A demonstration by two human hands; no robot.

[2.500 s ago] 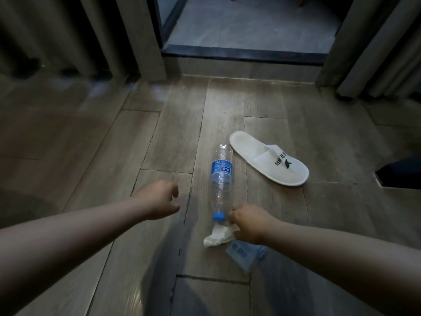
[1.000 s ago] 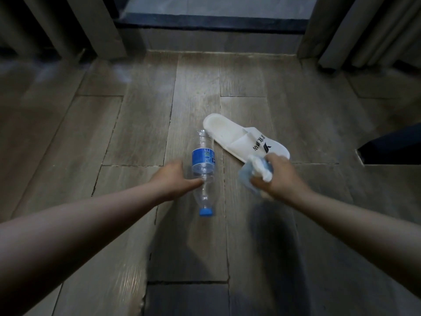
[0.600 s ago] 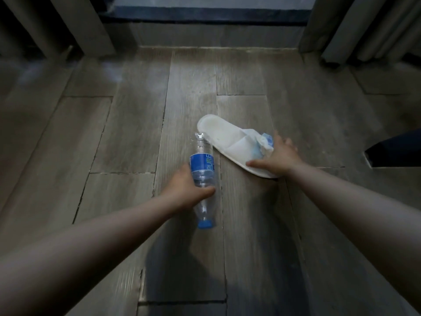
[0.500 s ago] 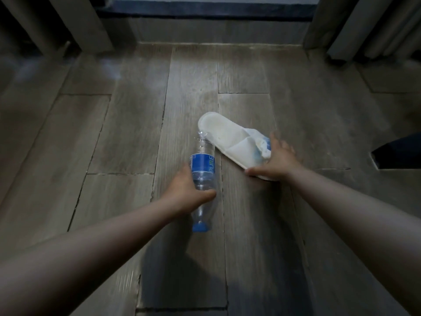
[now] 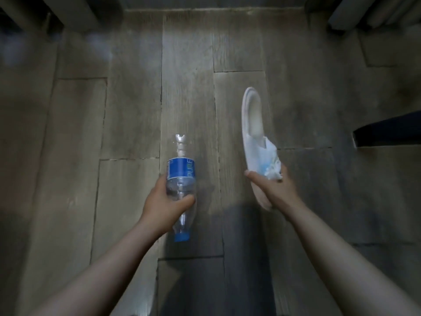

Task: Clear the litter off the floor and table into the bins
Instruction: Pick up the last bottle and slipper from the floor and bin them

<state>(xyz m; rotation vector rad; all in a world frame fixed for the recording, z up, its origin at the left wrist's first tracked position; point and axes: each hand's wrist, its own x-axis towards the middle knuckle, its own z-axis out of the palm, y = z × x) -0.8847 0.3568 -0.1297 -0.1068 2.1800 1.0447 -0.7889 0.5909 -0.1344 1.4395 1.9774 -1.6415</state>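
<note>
Both pickups are done since half a second ago: bottle and slipper are off the floor now, they were both lying on it then.

Left hand (image 5: 167,202) is wrapped around the clear bottle (image 5: 181,179) at its lower body, blue cap pointing back toward the person, base pointing away. Looks empty and light, so the grip should hold.

Right hand (image 5: 272,188) is closed on the toe end of the white slipper (image 5: 252,133), heel sticking out ahead of the hand. The crumpled tissue (image 5: 273,171) and something pale blue are pinched in the same grip, against the slipper's upper. Can't tell what the blue bit is.

Floor (image 5: 136,99) between and ahead of the hands shows no more litter. No bin in view.

My read: floor pickup here is finished, next is carrying to the bins. Risk: the tissue is only squeezed against the slipper and could slip out on the way.
</note>
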